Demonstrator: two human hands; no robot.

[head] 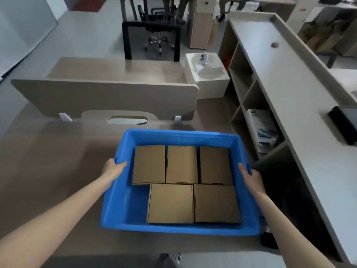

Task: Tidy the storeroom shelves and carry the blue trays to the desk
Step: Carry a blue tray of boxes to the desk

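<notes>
Hands (114, 168) (251, 176) on blue tray (179, 228) sides, arms extended

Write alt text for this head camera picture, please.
Two bare hands, left hand and right hand, grip the sides of a blue tray holding five cardboard boxes, over a wooden desk.

A wood-toned desk (48, 171) fills the lower frame, bounded at mid frame by a beige partition panel (104, 97). Pale grey floor (77, 35) is seen in the upper left. A black office chair (157, 26) stands at upper centre. A grey shelving unit (289, 89) with open cubbies runs down the right side. A white box (207, 74) sits beside the partition. Lighting is even and diffuse.
</notes>
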